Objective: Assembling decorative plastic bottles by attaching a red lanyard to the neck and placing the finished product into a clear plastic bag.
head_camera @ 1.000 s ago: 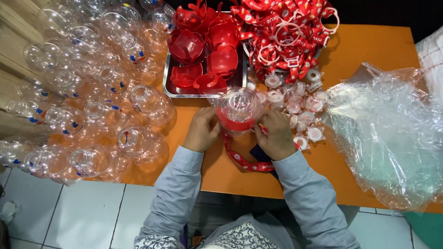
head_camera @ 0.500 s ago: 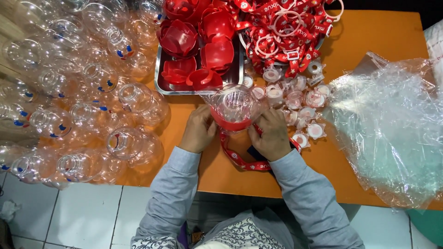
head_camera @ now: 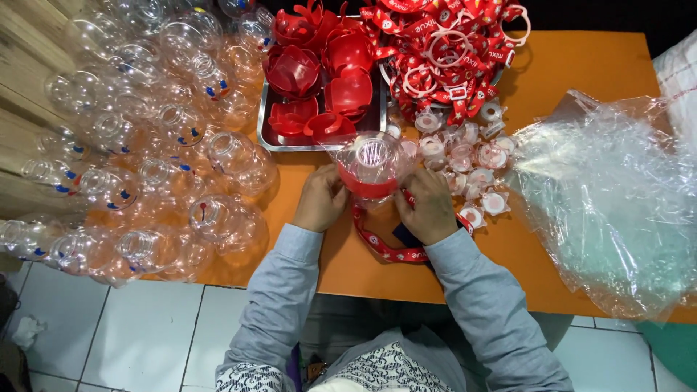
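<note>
Near the table's (head_camera: pixel 581 65) front edge, the left hand (head_camera: pixel 321 197) and right hand (head_camera: pixel 428 205) squeeze 1 clear bottle (head_camera: pixel 372 163), pushing on its red base (head_camera: pixel 367 189). Next I think it needs a firm, even push.

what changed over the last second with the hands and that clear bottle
Very little. Both hands, left hand and right hand, keep their grip on the clear bottle with the red band; nothing was let go or picked up. The red strap still hangs below it. Tray, bottle pile and plastic bag lie as before.
</note>
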